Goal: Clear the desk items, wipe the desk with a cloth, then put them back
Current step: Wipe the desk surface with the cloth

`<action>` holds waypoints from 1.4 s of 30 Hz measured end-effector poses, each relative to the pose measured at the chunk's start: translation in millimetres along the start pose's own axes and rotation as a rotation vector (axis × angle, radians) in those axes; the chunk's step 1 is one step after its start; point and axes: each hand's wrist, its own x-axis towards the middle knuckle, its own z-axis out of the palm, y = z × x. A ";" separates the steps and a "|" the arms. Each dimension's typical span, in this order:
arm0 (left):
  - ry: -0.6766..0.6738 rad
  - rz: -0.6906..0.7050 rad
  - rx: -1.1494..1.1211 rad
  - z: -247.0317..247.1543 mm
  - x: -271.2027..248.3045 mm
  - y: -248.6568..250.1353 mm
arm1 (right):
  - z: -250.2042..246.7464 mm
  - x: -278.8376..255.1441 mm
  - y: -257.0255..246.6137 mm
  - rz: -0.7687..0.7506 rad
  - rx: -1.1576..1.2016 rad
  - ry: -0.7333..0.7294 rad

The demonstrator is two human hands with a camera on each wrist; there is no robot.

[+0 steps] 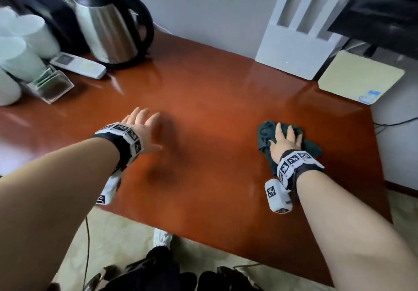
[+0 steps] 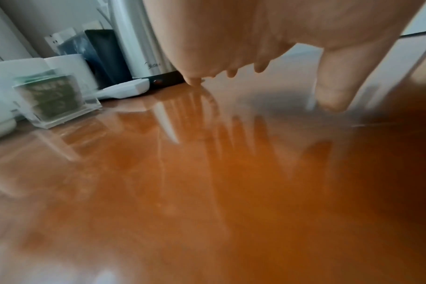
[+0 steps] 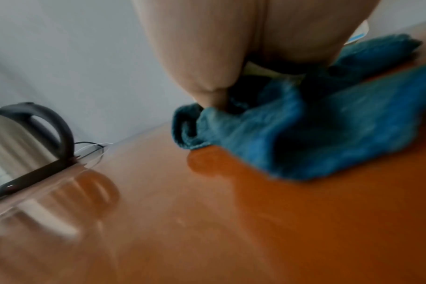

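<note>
Teal cloth point(image 1: 267, 132) lies flat under the right hand point(image 1: 285, 141), whose straight fingers press it on the desk point(image 1: 214, 91). Unwiped desk stretches to its left, toward the left hand point(image 1: 141, 130), which hovers empty with spread fingers.

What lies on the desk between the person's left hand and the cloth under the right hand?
Nothing: in the head view only bare, glossy desk separates the left hand from the cloth pressed under the right hand.

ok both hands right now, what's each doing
Left hand: open, fingers straight, holding nothing.
Right hand: open, pressing flat on the crumpled dark teal cloth.
</note>
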 end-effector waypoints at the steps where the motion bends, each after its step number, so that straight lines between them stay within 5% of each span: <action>1: 0.005 0.008 0.016 -1.6 13.4 -16.0 | 0.0 8.3 -16.2 0.008 0.006 0.028; 9: -0.060 0.195 0.041 18.1 55.9 -77.4 | 1.4 45.3 -144.8 -0.111 0.028 0.070; 17: -0.068 0.268 0.039 14.4 54.1 -84.3 | 47.1 -63.9 -192.5 -0.672 -0.295 -0.072; 20: -0.071 0.304 0.011 7.6 51.0 -93.6 | 38.1 -67.7 -193.4 -0.795 -0.316 -0.087; 22: -0.057 0.294 -0.008 7.7 45.6 -103.8 | 27.7 -54.5 -193.8 -0.701 -0.200 -0.007; 24: -0.044 0.254 -0.018 16.0 35.9 -115.5 | 20.4 -38.8 -196.1 -0.446 -0.039 0.111; 27: -0.056 0.216 -0.013 32.3 16.4 -129.2 | 25.5 -32.1 -210.1 -0.173 -0.030 0.034; 33: -0.095 0.230 -0.011 50.6 -17.7 -149.5 | 62.8 -86.2 -234.4 -0.524 -0.176 -0.020; 42: -0.132 0.227 0.031 82.6 -97.2 -133.0 | 102.3 -180.5 -202.1 -0.699 -0.158 -0.134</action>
